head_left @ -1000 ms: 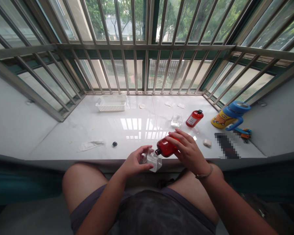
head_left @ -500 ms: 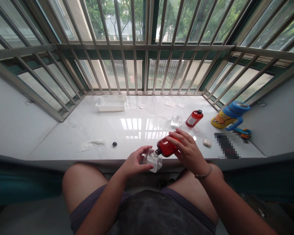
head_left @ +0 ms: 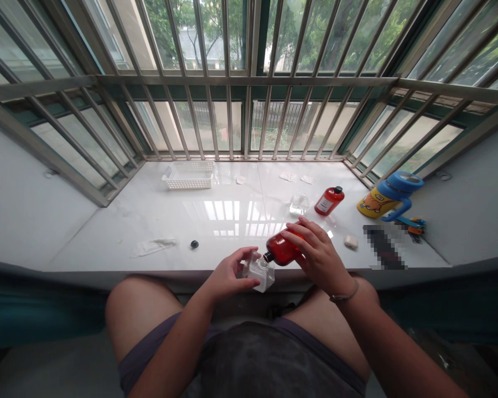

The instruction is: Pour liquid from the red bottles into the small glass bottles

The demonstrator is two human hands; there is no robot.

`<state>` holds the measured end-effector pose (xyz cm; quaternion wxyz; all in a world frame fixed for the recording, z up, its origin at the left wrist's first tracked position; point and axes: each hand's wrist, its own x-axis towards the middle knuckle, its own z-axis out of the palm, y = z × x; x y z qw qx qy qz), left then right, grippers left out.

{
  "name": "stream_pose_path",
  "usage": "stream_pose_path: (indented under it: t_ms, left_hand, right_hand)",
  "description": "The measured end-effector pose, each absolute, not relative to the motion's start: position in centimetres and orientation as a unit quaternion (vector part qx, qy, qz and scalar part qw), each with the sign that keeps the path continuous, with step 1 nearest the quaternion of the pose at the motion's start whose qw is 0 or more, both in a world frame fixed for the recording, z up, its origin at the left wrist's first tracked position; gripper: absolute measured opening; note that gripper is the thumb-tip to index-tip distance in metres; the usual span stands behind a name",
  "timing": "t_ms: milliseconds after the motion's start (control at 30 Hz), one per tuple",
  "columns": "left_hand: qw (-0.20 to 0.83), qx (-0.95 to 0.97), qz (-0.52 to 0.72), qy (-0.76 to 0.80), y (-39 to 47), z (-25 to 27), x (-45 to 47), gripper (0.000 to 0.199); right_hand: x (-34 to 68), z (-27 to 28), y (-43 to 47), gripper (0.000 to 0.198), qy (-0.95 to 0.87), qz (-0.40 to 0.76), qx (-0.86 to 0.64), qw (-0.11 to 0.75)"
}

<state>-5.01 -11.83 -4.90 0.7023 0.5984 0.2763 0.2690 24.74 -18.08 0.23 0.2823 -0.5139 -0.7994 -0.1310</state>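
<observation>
My left hand is closed around a clear glass bottle at the front edge of the sill, its short neck tipped toward the right. My right hand grips a red bottle, tilted with its uncapped black mouth down at the neck of the clear bottle. Whether liquid is running between the two mouths is too small to make out. A black cap lies on the white sill, left of my hands.
A white basket stands at the back left. To the right are another clear glass bottle, a capped red bottle, a blue and yellow flask and a pale small block. Crumpled plastic lies at left. Metal bars close off the window.
</observation>
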Motion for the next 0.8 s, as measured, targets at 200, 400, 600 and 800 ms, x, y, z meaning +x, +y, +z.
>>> stream_pose_path:
  t_ms: [200, 400, 600, 800]
  left_hand:
    - [0.704, 0.594, 0.273, 0.276, -11.78, -5.24, -4.99, 0.088]
    - [0.706, 0.593, 0.271, 0.277, -11.81, -5.22, -5.0, 0.088]
    - [0.7, 0.597, 0.27, 0.284, -11.8, -5.24, -5.01, 0.089]
    - [0.702, 0.597, 0.269, 0.28, -11.76, -5.44, -5.04, 0.089]
  right_hand:
    - [24.73, 0.23, -18.13, 0.065, -0.798, -0.133, -0.514, 0.284]
    - [24.71, 0.39, -18.15, 0.063, -0.799, -0.136, -0.514, 0.281]
    - [24.84, 0.45, -18.14, 0.065, -0.799, -0.135, -0.515, 0.28]
    - [24.83, 0.49, -18.19, 0.066, -0.797, -0.136, -0.519, 0.279]
